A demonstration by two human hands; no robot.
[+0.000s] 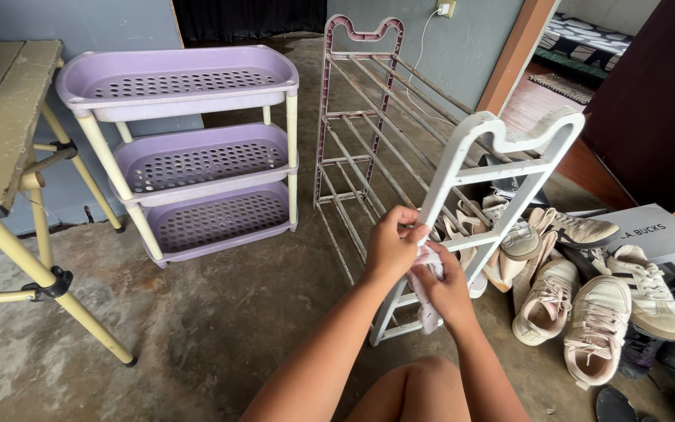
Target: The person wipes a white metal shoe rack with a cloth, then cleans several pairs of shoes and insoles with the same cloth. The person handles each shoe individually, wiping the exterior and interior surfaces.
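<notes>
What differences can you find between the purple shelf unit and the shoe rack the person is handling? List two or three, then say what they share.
The purple shelf unit has three solid perforated trays; the shoe rack has thin open bars instead. The purple unit stands untouched by the wall, while both the left hand and right hand work at the rack's white end frame, holding a small cloth. The unit is one colour; the rack's two ends are pink and white. Both hold nothing.

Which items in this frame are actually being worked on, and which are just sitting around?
In hand:
- left hand and right hand, both gripping a pale cloth
- white shoe rack, its near frame touched by the hands

Lying about:
- purple three-tier shelf
- pile of sneakers
- grey shoebox
- folding table
</notes>
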